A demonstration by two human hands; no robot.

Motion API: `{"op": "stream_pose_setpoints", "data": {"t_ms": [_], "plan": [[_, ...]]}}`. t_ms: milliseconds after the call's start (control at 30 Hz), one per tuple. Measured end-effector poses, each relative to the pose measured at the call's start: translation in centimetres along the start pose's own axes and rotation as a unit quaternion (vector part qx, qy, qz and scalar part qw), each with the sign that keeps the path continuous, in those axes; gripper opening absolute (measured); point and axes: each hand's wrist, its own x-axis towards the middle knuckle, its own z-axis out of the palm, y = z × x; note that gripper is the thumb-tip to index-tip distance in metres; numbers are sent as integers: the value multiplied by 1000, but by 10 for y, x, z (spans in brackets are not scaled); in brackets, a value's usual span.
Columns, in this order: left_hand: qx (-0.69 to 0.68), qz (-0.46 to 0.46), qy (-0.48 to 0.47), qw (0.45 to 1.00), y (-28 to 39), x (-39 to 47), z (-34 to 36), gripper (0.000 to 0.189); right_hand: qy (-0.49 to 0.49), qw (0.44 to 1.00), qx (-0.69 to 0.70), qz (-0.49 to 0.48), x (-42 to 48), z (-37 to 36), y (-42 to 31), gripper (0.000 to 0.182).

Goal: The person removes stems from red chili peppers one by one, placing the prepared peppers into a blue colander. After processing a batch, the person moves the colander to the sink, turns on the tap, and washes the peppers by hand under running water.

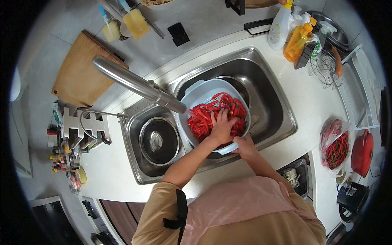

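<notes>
A pale blue plastic basin [196, 92] is held over the divider and right bowl of a double stainless-steel sink [275, 113]. Inside it lies a heap of red chili peppers [199, 124], with a bit of perforated strainer showing behind them. My left hand [222, 127] rests in the heap, fingers spread among the chilies; the fingertips are partly hidden. At the near right rim, my right hand [245, 145] grips the basin. The steel faucet [137, 84] reaches over the basin's left side, its end close above the chilies.
A round dark pan or lid [159, 141] sits in the left bowl. Behind the right bowl stand spray and soap bottles [278, 30]. A plastic bag of chilies [335, 150] lies at right, beside a red pot [362, 153]. A cutting board [87, 70] leans on the wall.
</notes>
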Motion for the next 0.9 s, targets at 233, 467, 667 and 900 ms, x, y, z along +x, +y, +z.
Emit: {"op": "stream_pose_setpoints", "data": {"t_ms": [233,467,667,900], "plan": [[34,-130,110,985,-68,-2,-31,96,13,1000,12,8,-2,-18,12,55],[-90,-140,128,978,-22,19,-5,92,-14,1000,-16,-23,-3,11,1,52],[151,-145,-100,973,-36,-17,-11,111,25,995,77,-51,6,-8,-4,47],[-99,-177,74,976,-103,1,-11,108,-3,997,-57,-42,-12,8,-3,55]]}}
